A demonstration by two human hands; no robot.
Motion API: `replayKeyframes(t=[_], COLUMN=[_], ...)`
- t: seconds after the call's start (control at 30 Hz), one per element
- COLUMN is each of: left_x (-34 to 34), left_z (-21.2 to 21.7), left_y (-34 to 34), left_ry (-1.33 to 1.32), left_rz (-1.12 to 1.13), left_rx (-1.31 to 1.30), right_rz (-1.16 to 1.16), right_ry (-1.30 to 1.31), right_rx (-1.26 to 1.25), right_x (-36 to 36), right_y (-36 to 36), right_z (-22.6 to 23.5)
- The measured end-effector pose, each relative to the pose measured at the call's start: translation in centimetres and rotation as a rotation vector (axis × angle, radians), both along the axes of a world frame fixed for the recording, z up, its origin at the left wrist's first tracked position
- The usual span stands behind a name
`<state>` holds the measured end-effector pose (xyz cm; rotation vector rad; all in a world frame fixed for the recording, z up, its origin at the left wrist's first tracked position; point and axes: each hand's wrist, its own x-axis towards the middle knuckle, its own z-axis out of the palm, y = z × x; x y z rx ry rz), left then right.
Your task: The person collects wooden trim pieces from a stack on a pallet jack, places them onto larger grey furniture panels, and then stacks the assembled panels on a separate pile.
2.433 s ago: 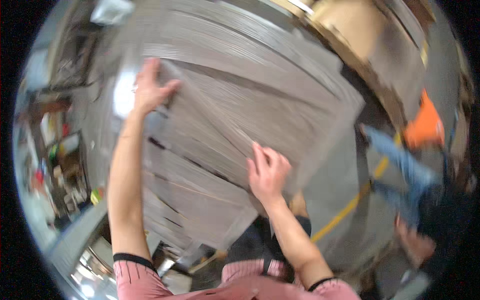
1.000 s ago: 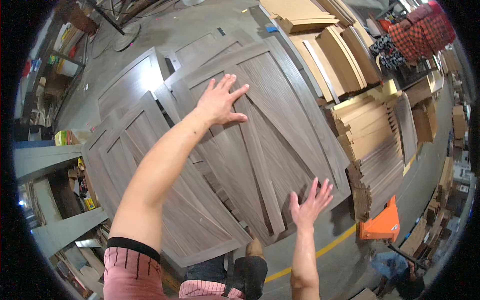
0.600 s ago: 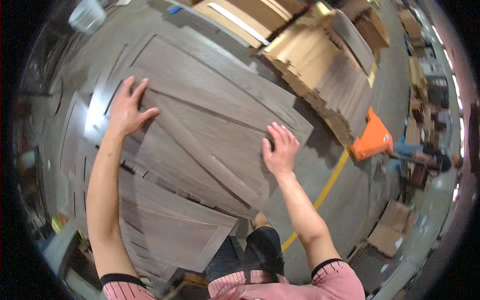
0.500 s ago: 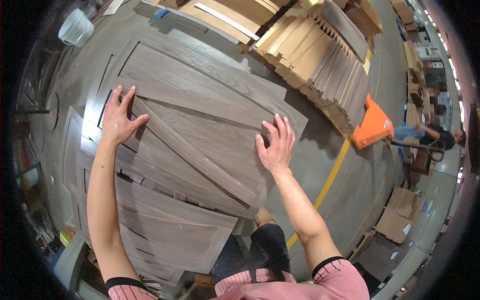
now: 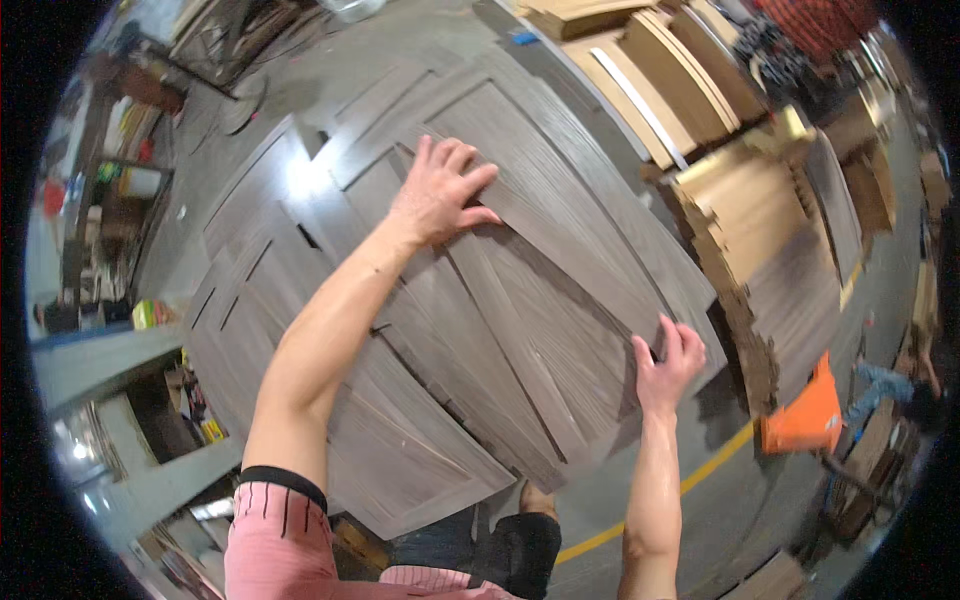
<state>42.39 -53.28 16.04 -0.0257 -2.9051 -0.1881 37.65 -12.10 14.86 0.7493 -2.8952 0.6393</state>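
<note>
Though beyond the panel [image 5: 585, 345], orange jack [image 5: 805, 415] beside boards [image 5: 755, 225]

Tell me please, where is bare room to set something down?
Bare floor lies between the grey panels and the yellow line, and beyond that line, beside the orange jack. It is crowded at upper right, with stacked boards.

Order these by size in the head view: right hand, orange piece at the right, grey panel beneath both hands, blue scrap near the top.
1. Grey panel, clearly largest
2. Right hand and orange piece: too alike to rank
3. Blue scrap, smallest
</note>
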Motion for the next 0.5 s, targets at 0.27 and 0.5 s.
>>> replayKeyframes(t=[0.27,0.5], left_x=[3.2,2.3], left_z=[1.5,-0.2], left_y=[-0.5,-0.6], left_ry=[-0.013,-0.087], left_rz=[0.096,0.121], left_rx=[0.152,0.325], right_rz=[0.144,0.081], right_ry=[0.018,-0.094], right_rx=[0.06,-0.046], right_x=[0.2,-0.8], right_y=[-2.6,-2.4], right_z=[2.3,1.5])
